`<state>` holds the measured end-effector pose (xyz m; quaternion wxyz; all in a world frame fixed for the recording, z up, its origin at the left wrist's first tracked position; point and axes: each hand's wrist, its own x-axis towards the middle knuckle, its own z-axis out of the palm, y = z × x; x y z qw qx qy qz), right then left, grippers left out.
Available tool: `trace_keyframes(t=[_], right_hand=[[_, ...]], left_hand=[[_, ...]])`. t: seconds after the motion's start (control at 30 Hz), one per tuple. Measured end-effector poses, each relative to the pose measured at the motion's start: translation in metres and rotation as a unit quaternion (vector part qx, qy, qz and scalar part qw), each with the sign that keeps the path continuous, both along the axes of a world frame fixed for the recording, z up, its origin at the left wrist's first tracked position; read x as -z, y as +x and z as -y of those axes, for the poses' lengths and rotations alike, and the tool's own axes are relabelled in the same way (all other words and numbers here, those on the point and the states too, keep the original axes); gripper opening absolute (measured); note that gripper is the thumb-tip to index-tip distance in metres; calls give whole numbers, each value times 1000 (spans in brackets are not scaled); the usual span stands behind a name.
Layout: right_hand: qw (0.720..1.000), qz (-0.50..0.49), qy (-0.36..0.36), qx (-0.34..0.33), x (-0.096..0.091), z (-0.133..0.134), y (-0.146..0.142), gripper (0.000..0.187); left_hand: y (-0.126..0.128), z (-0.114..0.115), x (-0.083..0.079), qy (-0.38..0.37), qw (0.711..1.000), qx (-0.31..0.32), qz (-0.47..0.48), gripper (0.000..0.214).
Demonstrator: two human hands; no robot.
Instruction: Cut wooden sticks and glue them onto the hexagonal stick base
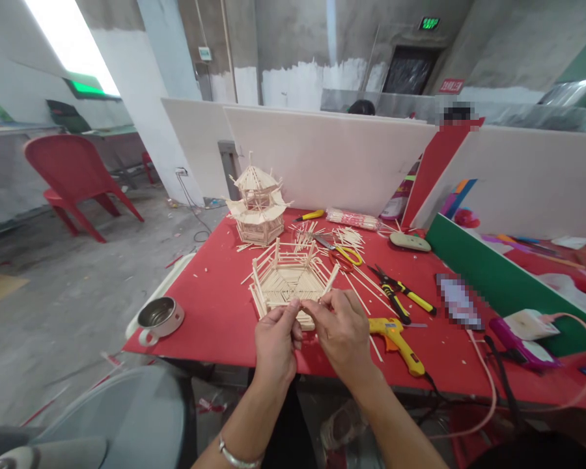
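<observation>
Both my hands meet over the near edge of a flat hexagonal frame of thin wooden sticks (290, 277) lying on the red table (215, 312). My left hand (276, 342) is closed, its fingertips pinched at the frame's near edge on a small stick. My right hand (342, 332) is closed too, pinching the same small stick from the right. Behind the frame stands a finished stick pagoda (258, 207).
Loose sticks (346, 238), yellow-handled scissors (340, 251), pliers (398, 293) and a yellow glue gun (398, 339) lie right of the frame. A metal cup (159, 317) sits at the table's left corner. White partition boards (332, 156) stand behind; a red chair (75, 179) stands left.
</observation>
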<state>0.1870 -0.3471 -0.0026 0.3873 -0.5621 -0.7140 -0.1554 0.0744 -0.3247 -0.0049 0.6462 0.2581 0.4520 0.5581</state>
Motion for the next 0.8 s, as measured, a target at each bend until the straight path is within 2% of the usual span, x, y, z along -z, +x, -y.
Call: trace_keyframes(t=[0.2, 0.33, 0.4, 0.47, 0.53, 0.57, 0.6, 0.63, 0.67, 0.7, 0.73, 0.8], right_hand=[[1000, -3, -7, 6, -1, 0, -1, 23], [1000, 7, 13, 17, 0, -3, -3, 18], [1000, 11, 16, 23, 0, -3, -5, 15], [1000, 10, 13, 24, 0, -3, -6, 13], [1000, 8, 10, 21, 0, -3, -6, 13], [1000, 7, 10, 21, 1, -3, -6, 13], [1000, 5, 9, 23, 1, -3, -6, 13], [1000, 3, 9, 25, 2, -4, -5, 12], [1000, 1, 9, 28, 2, -4, -5, 12], [1000, -1, 8, 29, 2, -4, -5, 12], [1000, -2, 7, 30, 2, -4, -5, 12], [999, -2, 6, 32, 2, -5, -5, 12]], left_hand=[[-2, -2, -1, -16, 1000, 13, 14, 44], [-2, -2, 2, -21, 1000, 13, 0, 44], [-2, 3, 4, -5, 999, 0, -42, 42], [-4, 10, 7, 52, 990, -29, -131, 40], [-12, 16, 10, 161, 950, -89, -251, 30], [-18, 16, 12, 225, 914, -130, -311, 21], [-26, 13, 12, 293, 867, -175, -362, 13], [-35, 9, 12, 357, 812, -222, -406, 15], [-44, 2, 11, 395, 763, -243, -451, 27], [-54, -7, 9, 422, 728, -236, -487, 43], [-63, -16, 6, 444, 708, -201, -511, 56], [-77, -34, -3, 486, 687, -103, -530, 59]])
